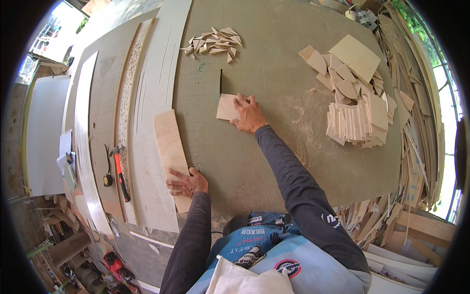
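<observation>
**Plywood piece pressed at the saw slot**

A small plywood square (227, 107) lies just below the saw slot (221, 81), under the spread fingers of the right hand (248, 115). The left hand (187, 183), flat and open, rests on a long plywood strip (170, 147) near the table (274, 161) edge.

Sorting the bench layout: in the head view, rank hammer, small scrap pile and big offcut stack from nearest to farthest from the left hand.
From the left hand:
1. Hammer, just to its left.
2. Small scrap pile, far ahead at the table's back.
3. Big offcut stack, far right.
</observation>
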The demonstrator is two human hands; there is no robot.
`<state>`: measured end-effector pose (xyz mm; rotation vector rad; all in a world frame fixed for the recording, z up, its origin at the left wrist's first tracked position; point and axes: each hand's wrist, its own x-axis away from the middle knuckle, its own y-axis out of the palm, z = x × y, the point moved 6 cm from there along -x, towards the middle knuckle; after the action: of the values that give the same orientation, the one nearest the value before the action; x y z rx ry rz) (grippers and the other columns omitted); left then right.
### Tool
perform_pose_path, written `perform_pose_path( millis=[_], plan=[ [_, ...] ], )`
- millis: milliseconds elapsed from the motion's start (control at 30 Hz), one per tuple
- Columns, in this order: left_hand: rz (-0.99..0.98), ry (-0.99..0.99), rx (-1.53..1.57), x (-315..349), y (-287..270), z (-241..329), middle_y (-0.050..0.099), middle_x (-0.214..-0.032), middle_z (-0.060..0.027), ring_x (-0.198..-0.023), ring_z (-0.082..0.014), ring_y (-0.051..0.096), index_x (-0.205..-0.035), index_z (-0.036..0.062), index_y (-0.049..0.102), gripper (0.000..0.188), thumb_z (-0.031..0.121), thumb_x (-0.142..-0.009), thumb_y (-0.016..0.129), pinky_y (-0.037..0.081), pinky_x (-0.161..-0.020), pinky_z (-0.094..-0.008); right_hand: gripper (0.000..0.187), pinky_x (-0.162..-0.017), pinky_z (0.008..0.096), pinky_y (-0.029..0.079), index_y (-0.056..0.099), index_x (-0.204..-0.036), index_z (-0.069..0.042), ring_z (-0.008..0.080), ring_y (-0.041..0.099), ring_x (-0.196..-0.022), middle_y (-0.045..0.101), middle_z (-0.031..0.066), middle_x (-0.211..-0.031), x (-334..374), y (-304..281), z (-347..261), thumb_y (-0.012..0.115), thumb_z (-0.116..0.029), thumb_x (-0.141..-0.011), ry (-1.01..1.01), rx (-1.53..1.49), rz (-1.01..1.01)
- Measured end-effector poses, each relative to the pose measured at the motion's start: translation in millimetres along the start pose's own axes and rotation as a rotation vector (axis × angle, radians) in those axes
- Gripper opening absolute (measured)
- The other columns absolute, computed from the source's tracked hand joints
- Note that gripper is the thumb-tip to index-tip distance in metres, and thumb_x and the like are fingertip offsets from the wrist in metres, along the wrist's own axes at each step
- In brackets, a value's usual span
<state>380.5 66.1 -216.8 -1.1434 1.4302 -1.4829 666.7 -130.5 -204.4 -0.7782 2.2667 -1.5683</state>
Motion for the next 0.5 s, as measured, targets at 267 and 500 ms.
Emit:
perform_pose_path(
  millis=[267,500],
  plan=[
    [0.021,0.007,-0.014,0.8,1.3,0.7,0.016,-0.161,-0.0348,-0.153,-0.0465,0.013,-0.165,0.0148,0.008,0.091,0.052,-0.097,0.056,0.006,-0.122,-0.0631,0.081,-0.105,0.0502,0.045,0.052,-0.146,-0.002,0.0379,0.042,-0.128,0.039,0.0147,-0.157,11.6,2.6,-3.5,0.08,-0.038,-0.079,-0.011,0.004,0.0],
    [0.0,-0.005,-0.031,1.5,-2.8,2.2,0.016,-0.161,-0.0336,-0.153,-0.0452,0.013,-0.165,0.0139,0.008,0.09,0.052,-0.098,0.055,0.007,-0.122,-0.0623,0.081,-0.105,0.0506,0.047,0.051,-0.147,-0.004,0.0377,0.043,-0.129,0.04,0.015,-0.157,7.0,4.4,-3.1,0.081,-0.038,-0.08,0.002,0.017,-0.02]
  ],
)
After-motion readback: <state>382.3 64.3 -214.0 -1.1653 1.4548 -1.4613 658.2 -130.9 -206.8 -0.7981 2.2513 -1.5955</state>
